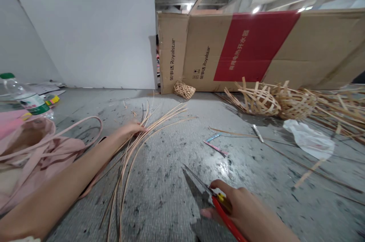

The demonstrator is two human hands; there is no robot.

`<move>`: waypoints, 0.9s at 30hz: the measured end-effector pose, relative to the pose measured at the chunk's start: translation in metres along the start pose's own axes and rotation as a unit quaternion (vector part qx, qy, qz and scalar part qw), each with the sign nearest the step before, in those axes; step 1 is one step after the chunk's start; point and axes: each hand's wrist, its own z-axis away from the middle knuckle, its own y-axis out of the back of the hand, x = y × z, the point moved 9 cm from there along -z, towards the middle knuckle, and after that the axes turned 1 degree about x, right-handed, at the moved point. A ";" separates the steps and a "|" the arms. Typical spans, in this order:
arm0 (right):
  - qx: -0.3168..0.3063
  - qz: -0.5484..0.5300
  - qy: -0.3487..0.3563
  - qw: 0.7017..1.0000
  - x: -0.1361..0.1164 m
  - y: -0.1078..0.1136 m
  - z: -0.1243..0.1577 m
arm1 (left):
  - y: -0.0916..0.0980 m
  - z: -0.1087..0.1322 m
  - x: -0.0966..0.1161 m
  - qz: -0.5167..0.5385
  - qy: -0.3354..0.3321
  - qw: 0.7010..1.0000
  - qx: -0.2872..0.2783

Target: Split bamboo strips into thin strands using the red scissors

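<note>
My left hand (134,127) reaches across the table from the left, its fingers closed on a bundle of thin bamboo strips (125,170). The strips fan out past my fingertips and bend down toward the table's near edge. In the lower middle, my right hand (242,204) holds a pair of scissors (225,215) by the red handles. Their pointed blades aim up and left, apart from the strips. A yellow piece shows near the pivot. Part of my right fingers is hidden behind the handles.
A cardboard box (211,52) and a white panel (91,37) stand at the back. Woven baskets (296,103), a small woven piece (184,90), loose strips and a white plastic bag (309,137) lie beyond. At left are a pink bag (57,151) and a bottle (31,99).
</note>
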 end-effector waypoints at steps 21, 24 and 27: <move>0.014 0.006 0.001 1.000 0.001 -0.003 -0.002 | 0.006 0.017 0.001 0.005 0.042 0.999 0.018; 0.018 0.005 0.008 1.000 0.001 -0.003 -0.002 | 0.001 0.020 0.007 0.010 0.030 0.999 0.011; 0.028 0.005 0.012 1.000 0.001 -0.002 -0.001 | -0.002 0.021 0.013 0.037 0.005 0.999 0.015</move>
